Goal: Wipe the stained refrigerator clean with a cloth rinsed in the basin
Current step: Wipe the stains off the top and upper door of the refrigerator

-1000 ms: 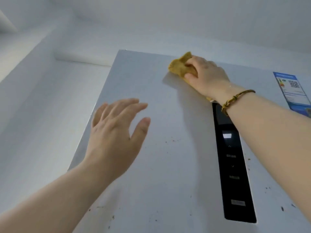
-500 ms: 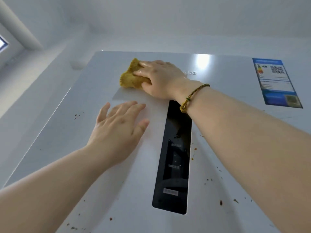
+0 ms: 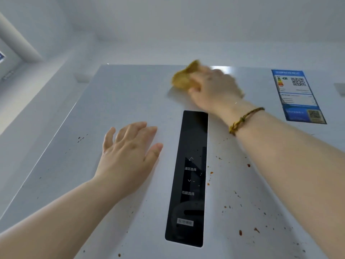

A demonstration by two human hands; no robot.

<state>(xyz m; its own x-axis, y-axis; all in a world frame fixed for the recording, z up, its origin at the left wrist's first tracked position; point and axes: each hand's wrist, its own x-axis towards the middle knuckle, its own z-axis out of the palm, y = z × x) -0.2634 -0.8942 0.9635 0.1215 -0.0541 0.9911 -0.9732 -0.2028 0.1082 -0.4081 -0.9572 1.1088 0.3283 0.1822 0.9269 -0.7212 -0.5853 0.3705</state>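
Stained refrigerator [image 3: 130, 94] under flat left hand [image 3: 128, 156], right hand [image 3: 214, 88] on cloth [image 3: 182, 79]

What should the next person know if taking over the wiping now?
Right hand holds the yellow cloth against the refrigerator door, near its top edge, above the control panel. Left hand is open, flat by the panel's left side. The top area looks clean. Left to do: red-brown specks right of the panel and lower down, and dark specks at left. The basin is not in view.
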